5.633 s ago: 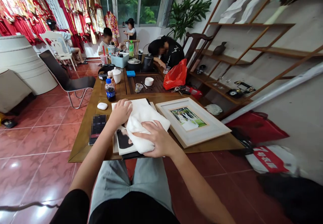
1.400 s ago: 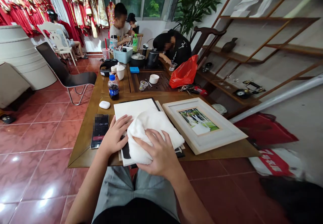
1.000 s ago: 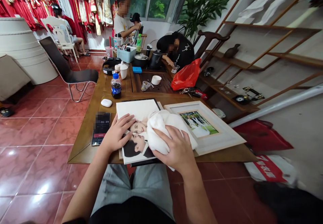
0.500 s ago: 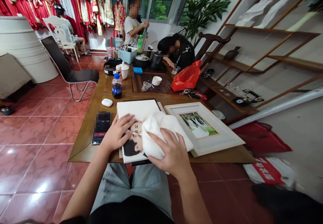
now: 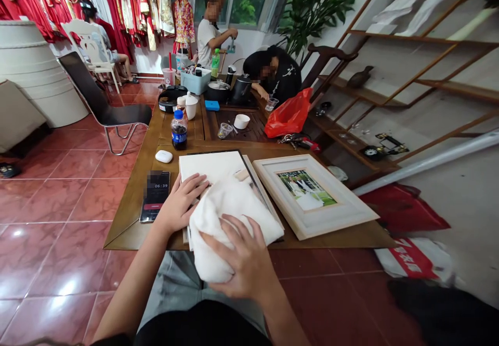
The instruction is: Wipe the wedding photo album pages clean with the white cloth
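Observation:
A bunched white cloth [image 5: 218, 205] lies over the lower part of a white photo panel [image 5: 210, 165] at the table's near edge. My right hand [image 5: 244, 255] grips the cloth, fingers bent into its folds. Flat on the panel's left side rests my left hand [image 5: 183, 200], its fingers stretched out. The cloth hides most of the picture printed on the panel. Other frames or panels lie stacked beneath it. To the right is a pale framed wedding photo [image 5: 306, 190], which neither hand touches.
Left of the panel lie a phone [image 5: 156, 196] and a white earbud case [image 5: 163, 156], with a cola bottle [image 5: 179, 130] behind. Farther back are a white bowl [image 5: 241, 121], a red plastic bag [image 5: 289, 112] and a black kettle [image 5: 240, 89]. Another person [image 5: 278, 70] leans on the table's far side.
My right hand has drawn the cloth left and toward me, over the printed faces and the panel's near edge. My left hand stays in about the same place.

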Motion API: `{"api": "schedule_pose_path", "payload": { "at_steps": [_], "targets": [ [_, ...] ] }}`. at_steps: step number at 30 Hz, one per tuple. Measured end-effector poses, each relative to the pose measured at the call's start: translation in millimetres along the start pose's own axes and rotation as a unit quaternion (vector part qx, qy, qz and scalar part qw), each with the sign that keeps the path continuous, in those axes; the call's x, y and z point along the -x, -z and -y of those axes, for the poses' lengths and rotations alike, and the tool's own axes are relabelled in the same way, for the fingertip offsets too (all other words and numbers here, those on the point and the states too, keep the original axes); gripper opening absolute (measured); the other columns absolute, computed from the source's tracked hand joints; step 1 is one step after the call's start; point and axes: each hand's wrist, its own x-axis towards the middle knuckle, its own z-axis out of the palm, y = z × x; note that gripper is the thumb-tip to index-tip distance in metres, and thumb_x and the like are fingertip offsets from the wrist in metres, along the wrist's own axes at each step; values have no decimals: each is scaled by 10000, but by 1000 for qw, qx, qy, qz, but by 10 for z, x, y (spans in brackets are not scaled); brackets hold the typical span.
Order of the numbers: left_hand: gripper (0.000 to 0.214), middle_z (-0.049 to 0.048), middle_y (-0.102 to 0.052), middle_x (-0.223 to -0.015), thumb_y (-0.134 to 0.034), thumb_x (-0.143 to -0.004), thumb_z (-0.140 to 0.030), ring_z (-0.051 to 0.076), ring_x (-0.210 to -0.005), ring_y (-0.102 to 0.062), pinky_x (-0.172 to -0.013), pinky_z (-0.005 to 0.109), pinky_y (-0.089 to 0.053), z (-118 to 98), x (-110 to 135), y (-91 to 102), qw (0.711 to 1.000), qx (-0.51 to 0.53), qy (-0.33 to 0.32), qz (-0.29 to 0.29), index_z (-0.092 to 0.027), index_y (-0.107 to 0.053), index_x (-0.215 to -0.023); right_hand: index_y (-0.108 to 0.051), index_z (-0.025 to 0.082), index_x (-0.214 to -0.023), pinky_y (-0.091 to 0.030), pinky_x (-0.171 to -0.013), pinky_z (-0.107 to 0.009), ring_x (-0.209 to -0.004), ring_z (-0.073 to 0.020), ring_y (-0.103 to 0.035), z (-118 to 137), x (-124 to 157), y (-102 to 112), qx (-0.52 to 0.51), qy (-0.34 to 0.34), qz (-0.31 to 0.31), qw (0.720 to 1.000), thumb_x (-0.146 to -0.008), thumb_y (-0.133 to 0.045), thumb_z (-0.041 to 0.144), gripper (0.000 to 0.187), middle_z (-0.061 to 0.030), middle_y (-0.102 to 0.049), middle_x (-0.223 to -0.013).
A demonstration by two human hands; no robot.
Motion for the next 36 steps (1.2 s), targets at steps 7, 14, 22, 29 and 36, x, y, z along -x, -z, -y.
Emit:
{"api": "schedule_pose_path", "payload": {
  "at_steps": [7,14,22,29,36],
  "targets": [
    [554,125,-428,-1638,-394,-1036,-340,301,-1559,-312,-1297,574,-47,-20,2,26,1000,-2,12,10,-178,-464,-1560,-600,321,-1428,-308,-1065,-556,-1239,-373,-546,-314,209,77,61,-80,1,995,-788,-681,605,705,-138,-607,-1331],
    [553,139,-426,-1636,-399,-1034,-316,311,-1559,-309,-1296,587,-38,-23,-11,22,1000,5,1,9,-151,-462,-1558,-635,263,-1390,-383,-996,-554,-1231,-385,-556,-521,311,176,112,-121,2,986,-866,-625,505,577,-174,-594,-1314],
    [544,125,-423,-1641,-398,-1051,-331,317,-1566,-295,-1300,598,-68,19,4,12,1000,15,-12,6,-191,-448,-1574,-562,288,-1481,-395,-1021,-561,-1261,-377,-528,-646,-133,244,91,-137,105,981,-898,-630,506,625,-166,-583,-1378],
    [544,127,-421,-1642,-399,-1050,-324,337,-1565,-293,-1292,630,-86,22,1,15,1000,16,-12,8,-201,-444,-1578,-451,307,-1557,-386,-1070,-582,-1364,-383,-453,-1114,-863,130,46,-169,198,964,-921,-587,614,718,-166,-503,-1500],
    [558,143,-413,-1644,-393,-1047,-333,344,-1561,-296,-1287,637,-85,26,-1,15,1000,18,-15,10,-194,-430,-1586,-434,275,-1568,-303,-1108,-671,-1407,-421,-398,-1361,-1379,-116,2,-154,180,972,-942,-553,603,717,-197,-445,-1560]
  ]
}}
